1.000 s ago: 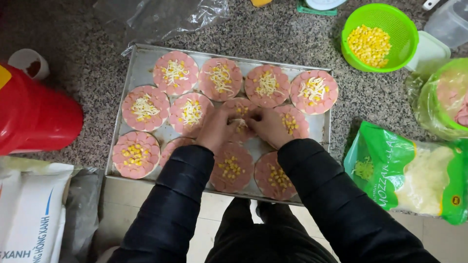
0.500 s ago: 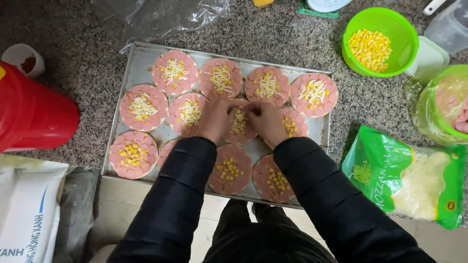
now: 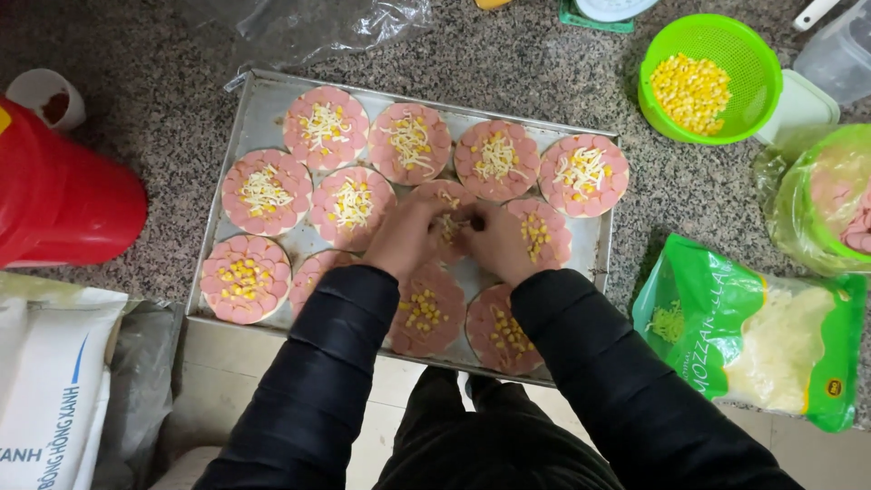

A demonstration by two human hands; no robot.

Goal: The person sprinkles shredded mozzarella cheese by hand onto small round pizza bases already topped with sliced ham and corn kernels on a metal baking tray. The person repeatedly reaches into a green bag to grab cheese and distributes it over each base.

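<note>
A: How many rounds are on your tray (image 3: 259, 109)?

B: Eleven small pizza rounds, each covered in pink sausage slices. Four sit in the far row, four in the middle row and three in the near row. Seven seem to carry shredded cheese with corn, though your hands hide part of one; the others show corn only.

A: Where are your hands?

B: Your left hand (image 3: 406, 238) and right hand (image 3: 497, 240) meet over the middle round (image 3: 446, 201) in the second row, fingers bunched narrow and pinching at its topping. I cannot tell whether they hold anything.

A: What surrounds it?

B: A speckled stone desk (image 3: 163, 63). One green colander of corn (image 3: 708, 77) is far right, one green cheese bag (image 3: 753, 336) near right, one red container (image 3: 59, 195) left.

A: Which way does the tray lie?

B: Its long axis runs left to right across you.
</note>
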